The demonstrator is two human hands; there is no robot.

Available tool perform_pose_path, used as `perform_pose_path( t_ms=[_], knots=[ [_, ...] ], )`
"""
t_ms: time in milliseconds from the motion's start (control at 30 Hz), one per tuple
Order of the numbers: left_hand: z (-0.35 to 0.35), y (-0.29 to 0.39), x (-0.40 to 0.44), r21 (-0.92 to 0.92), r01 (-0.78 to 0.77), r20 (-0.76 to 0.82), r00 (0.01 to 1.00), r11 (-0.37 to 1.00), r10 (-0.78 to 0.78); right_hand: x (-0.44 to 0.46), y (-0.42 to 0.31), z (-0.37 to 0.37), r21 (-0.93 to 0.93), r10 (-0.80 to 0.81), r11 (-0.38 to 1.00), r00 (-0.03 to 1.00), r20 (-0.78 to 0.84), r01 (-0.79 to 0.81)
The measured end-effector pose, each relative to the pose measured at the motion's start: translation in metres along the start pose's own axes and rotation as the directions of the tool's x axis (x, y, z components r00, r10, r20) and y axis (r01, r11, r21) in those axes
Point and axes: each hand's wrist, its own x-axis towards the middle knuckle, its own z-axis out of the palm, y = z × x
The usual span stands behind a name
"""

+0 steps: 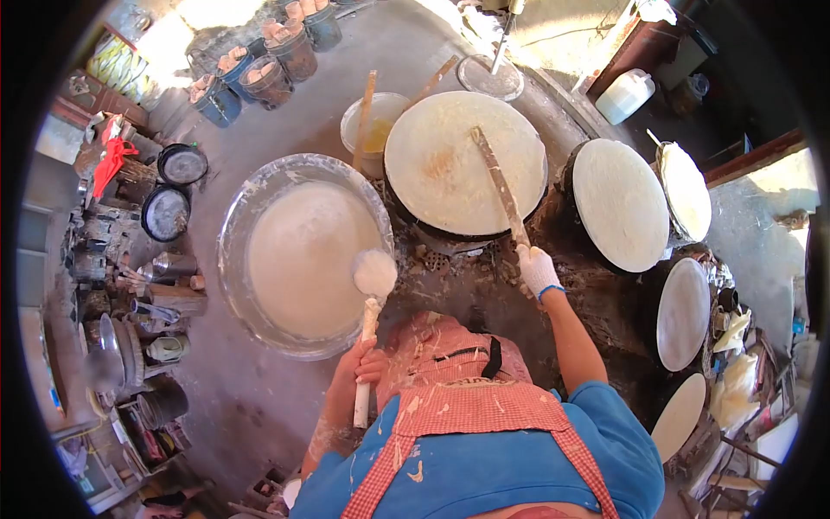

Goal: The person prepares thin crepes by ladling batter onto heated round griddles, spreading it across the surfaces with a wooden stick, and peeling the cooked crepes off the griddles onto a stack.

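My left hand (356,367) is closed round the pale handle of a ladle (374,273). The ladle's bowl is full of pale batter and hangs over the near right rim of a large metal basin (228,216), which holds more batter (304,259). In a white glove, my right hand (538,270) grips a long wooden spatula (499,180). Its batter-crusted far end rests on the round griddle (432,186) ahead of me. A pale layer with a brownish patch covers the griddle.
Behind the basin stands a white bucket (350,130) with wooden sticks and yellowish liquid. More round griddles (619,206) curve along my right, with another pale-topped one (681,325) closer. Buckets (266,82) with reddish pieces stand at the far left. Dark pans (167,213) sit farther left.
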Motion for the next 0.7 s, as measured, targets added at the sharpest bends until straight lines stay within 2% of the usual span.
perform_pose_path(
  t_ms=[33,67,100,167,200,233,267,300,333,367,433,467,500,567,600,633,667,700],
  knots=[
    [0.0,0.001,0.002,-0.008,0.004,0.001,1.0,1.0,-0.004,0.002,0.006,0.005,-0.017,-0.019,1.0,1.0,0.009,0.019],
    [0.001,0.002,0.003,-0.033,-0.023,-0.045,0.999,0.999,0.021,0.03,0.044,0.019,-0.174,-0.255,0.954,0.965,-0.055,0.242],
    [0.004,0.002,0.006,-0.056,-0.055,-0.09,0.995,0.997,0.05,0.026,0.04,0.016,-0.178,-0.258,0.953,0.965,-0.048,0.245],
    [0.02,-0.006,0.003,-0.052,-0.077,-0.076,0.994,0.996,0.073,0.017,0.01,0.006,-0.014,-0.096,0.995,0.994,0.044,0.097],
    [0.033,-0.014,-0.001,0.03,-0.118,-0.07,0.99,0.993,0.12,0.024,0.002,-0.004,-0.002,-0.052,0.999,0.996,0.072,0.053],
    [0.04,-0.019,-0.003,0.111,-0.159,-0.061,0.984,0.981,0.167,0.025,-0.013,-0.014,0.065,-0.009,0.998,0.999,0.052,0.006],
    [0.04,-0.023,-0.002,0.109,-0.171,-0.057,0.982,0.979,0.178,0.036,-0.016,-0.02,0.135,0.023,0.991,0.999,0.033,-0.027],
    [0.037,-0.028,-0.003,0.101,-0.177,0.011,0.984,0.979,0.177,0.049,-0.013,-0.029,0.205,0.06,0.977,0.998,0.019,-0.063],
    [0.033,-0.033,-0.001,0.093,-0.18,0.078,0.982,0.979,0.173,0.068,0.0,-0.035,0.034,0.056,0.998,0.998,0.009,-0.056],
    [0.03,-0.035,0.001,0.09,-0.186,0.08,0.981,0.978,0.179,0.066,-0.002,-0.034,0.032,0.051,0.998,0.999,0.013,-0.051],
    [0.019,-0.041,0.01,0.001,-0.135,0.06,0.989,0.991,0.135,0.057,-0.002,-0.032,-0.033,-0.095,0.995,0.995,-0.013,0.095],
    [0.014,-0.045,0.013,-0.007,-0.139,0.058,0.989,0.99,0.14,0.065,0.01,-0.027,-0.102,-0.108,0.989,0.994,0.016,0.109],
    [0.009,-0.048,0.016,-0.034,-0.133,0.063,0.989,0.99,0.135,0.054,0.003,-0.026,-0.062,-0.049,0.997,0.998,0.037,0.052],
    [0.008,-0.054,0.022,-0.063,-0.138,0.078,0.987,0.988,0.142,0.067,0.023,-0.01,-0.166,-0.15,0.972,0.982,0.112,0.167],
    [0.008,-0.057,0.024,-0.071,-0.135,0.095,0.985,0.988,0.141,0.035,-0.019,-0.02,-0.203,-0.108,0.969,0.977,0.182,0.145],
    [0.008,-0.06,0.025,-0.079,-0.133,0.11,0.984,0.988,0.142,0.053,-0.009,-0.018,-0.204,-0.118,0.966,0.975,0.188,0.156],
    [0.01,-0.064,0.026,-0.082,-0.147,0.117,0.981,0.986,0.156,0.087,0.01,-0.013,-0.323,-0.298,0.887,0.943,0.147,0.33],
    [0.013,-0.067,0.025,-0.08,-0.168,0.121,0.977,0.983,0.177,0.091,-0.008,-0.014,-0.438,-0.475,0.762,0.871,0.126,0.478]
  ],
)
